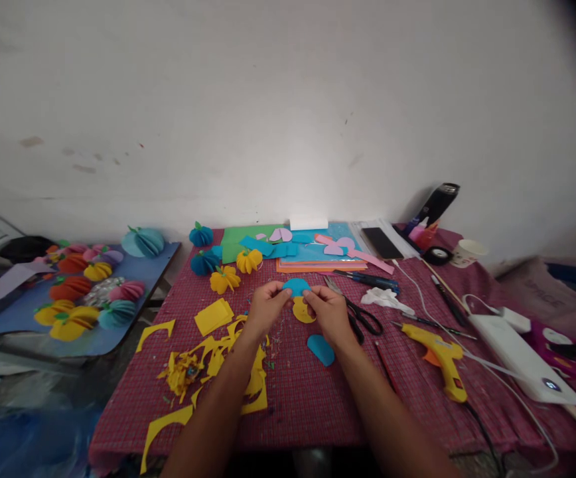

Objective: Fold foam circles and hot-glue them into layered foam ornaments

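Observation:
Between my two hands a blue paper piece [296, 287] with a rounded top is held up over the table. My left hand [268, 307] pinches its left edge, and my right hand [328, 311] grips its right edge. Just below it a yellow paper circle [302, 311] shows, partly covered by the blue piece and my right fingers. Another blue paper piece [320, 350] lies flat on the cloth, below my right hand. Black-handled scissors [365, 318] rest just right of my right hand.
Yellow scraps [181, 373] and yellow squares [214, 317] lie left on the checked cloth [298, 411]. A yellow glue gun [440, 355], a white power bank [521, 358] and cables are at right. Stacked coloured sheets [318, 264] lie behind. Paper pumpkins [73, 322] cover a blue side table.

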Demonstrator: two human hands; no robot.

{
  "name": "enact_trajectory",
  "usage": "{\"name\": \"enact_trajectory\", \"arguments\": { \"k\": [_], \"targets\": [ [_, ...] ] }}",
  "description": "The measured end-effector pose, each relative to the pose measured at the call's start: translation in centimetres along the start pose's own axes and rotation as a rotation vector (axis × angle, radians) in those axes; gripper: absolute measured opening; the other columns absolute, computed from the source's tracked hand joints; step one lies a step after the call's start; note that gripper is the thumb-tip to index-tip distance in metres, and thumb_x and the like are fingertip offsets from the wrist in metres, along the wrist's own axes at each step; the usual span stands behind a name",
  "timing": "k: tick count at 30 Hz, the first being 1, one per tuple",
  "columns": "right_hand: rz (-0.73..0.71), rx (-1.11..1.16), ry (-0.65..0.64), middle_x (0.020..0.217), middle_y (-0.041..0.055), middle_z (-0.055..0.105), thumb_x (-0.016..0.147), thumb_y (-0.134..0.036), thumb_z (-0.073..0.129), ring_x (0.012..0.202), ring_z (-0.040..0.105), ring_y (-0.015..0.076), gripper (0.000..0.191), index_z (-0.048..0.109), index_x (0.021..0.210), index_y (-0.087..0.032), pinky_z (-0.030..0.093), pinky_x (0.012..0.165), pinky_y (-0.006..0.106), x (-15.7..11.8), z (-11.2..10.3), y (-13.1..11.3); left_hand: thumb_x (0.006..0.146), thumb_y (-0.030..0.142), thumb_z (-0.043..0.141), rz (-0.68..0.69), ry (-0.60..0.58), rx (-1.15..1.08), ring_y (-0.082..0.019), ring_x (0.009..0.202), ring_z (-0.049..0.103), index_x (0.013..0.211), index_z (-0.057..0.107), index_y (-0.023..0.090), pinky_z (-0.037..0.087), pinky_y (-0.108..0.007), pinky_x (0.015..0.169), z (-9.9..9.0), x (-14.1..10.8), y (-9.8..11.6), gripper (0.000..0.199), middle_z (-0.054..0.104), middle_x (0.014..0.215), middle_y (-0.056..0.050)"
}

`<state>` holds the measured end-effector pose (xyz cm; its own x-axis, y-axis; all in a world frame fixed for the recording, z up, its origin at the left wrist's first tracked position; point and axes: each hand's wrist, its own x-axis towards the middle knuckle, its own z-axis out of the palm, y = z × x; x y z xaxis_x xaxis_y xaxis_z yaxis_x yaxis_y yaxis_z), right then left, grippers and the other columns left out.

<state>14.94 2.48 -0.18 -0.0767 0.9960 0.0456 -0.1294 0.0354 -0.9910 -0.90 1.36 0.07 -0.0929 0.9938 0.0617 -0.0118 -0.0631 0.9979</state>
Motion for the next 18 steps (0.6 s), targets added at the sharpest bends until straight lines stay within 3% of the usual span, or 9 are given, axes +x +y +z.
{"name": "enact_trajectory", "arguments": {
  "k": [5,9,18],
  "targets": [
    [-0.062,-0.074,0.007,0.054,-0.004,0.057,0.079,-0.039,0.069,0.049,0.048,0.0127,0.019,0.072,0.081,-0.02,0.037,0.048,0.025,0.05,-0.05,0.37,0.08,0.033,0.069,0.014,0.02,0.073,-0.012,0.061,0.054,0.075,0.069,0.016,0.04,-0.023,0.059,-0.41,0.13,0.04,0.018,0.065,0.066,0.0],
    [-0.042,-0.091,0.036,0.05,-0.0043,0.056,0.077,-0.038,0.071,0.046,0.047,0.0127,0.02,0.067,0.07,-0.02,0.036,0.047,0.025,0.1,-0.1,0.56,0.076,0.033,0.071,-0.028,0.01,0.027,-0.013,0.06,0.056,0.076,0.071,0.015,0.042,-0.023,0.059,-0.15,0.07,0.05,0.017,0.067,0.066,-0.001],
    [0.049,0.136,0.089,0.046,-0.006,0.051,0.072,-0.043,0.077,0.042,0.042,0.0094,0.033,0.055,0.061,-0.02,0.031,0.044,0.023,0.55,-0.21,0.28,0.068,0.022,0.067,-0.064,0.016,-0.192,-0.015,0.063,0.064,0.095,0.076,0.015,0.049,-0.027,0.065,-0.01,-0.12,0.97,0.029,0.074,0.077,-0.005]
  ]
}}
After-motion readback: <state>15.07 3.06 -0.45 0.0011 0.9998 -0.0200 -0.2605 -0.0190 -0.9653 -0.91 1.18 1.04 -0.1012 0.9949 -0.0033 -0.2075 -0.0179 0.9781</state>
